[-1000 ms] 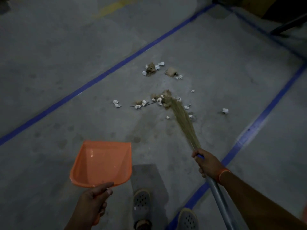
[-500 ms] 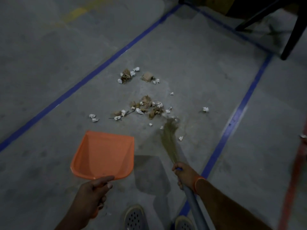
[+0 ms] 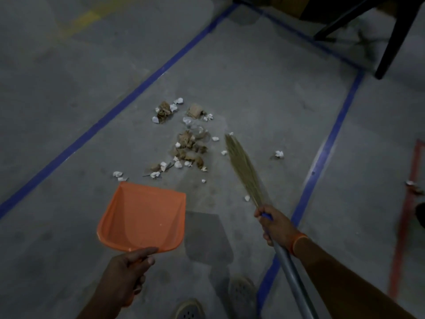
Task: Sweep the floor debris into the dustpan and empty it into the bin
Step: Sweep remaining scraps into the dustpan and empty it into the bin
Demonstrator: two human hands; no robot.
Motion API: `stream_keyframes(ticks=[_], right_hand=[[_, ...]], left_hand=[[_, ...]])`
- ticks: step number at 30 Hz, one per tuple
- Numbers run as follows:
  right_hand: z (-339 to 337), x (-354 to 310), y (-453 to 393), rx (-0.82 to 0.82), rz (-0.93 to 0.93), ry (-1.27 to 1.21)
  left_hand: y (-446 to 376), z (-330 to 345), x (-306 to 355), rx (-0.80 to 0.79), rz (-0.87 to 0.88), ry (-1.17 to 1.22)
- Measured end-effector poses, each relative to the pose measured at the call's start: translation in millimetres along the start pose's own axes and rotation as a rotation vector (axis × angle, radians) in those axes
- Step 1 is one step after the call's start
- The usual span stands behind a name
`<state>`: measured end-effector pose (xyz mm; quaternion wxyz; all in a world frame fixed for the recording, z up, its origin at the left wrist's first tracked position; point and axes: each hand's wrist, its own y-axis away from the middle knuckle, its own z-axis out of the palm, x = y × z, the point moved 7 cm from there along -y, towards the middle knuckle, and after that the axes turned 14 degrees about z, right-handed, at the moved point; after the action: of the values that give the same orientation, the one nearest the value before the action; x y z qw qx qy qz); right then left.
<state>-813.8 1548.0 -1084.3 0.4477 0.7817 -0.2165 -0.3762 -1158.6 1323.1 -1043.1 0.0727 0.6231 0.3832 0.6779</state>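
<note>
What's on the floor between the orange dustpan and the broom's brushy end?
In the head view, between the orange dustpan and the broom bristles lies mostly bare grey floor, with one small white paper scrap.

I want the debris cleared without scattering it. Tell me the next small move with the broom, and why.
Probably draw the broom leftward, pushing the debris pile toward the dustpan. The bristles sit just right of the pile, the pan's open edge lies below and left of it and looks empty, and a few white scraps lie farther right. The right hand grips the handle; the left hand holds the pan.
</note>
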Motion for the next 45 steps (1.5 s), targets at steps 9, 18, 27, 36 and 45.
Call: stream_keyframes(ticks=[9, 18, 27, 36, 45], right_hand=[[-124.7, 21.1, -75.1, 0.268, 0.115, 0.012], [-57.0, -17.0, -118.9, 0.028, 0.163, 0.009], [-4.5, -24.5, -90.8, -0.036, 0.001, -0.089], [-4.6, 120.7, -10.2, 0.070, 0.177, 0.012], [121.8, 61.8, -1.9, -0.165, 0.045, 0.102]], left_hand=[[-65.9, 48.1, 16.7, -0.057, -0.007, -0.026], [-113.6, 74.1, 12.4, -0.032, -0.011, -0.005], [-86.8, 41.1, -1.5, 0.041, 0.011, 0.015], [-8.3, -17.3, -48.7, 0.066, -0.005, 0.033], [46.2, -48.9, -83.4, 0.173, -0.032, 0.081]])
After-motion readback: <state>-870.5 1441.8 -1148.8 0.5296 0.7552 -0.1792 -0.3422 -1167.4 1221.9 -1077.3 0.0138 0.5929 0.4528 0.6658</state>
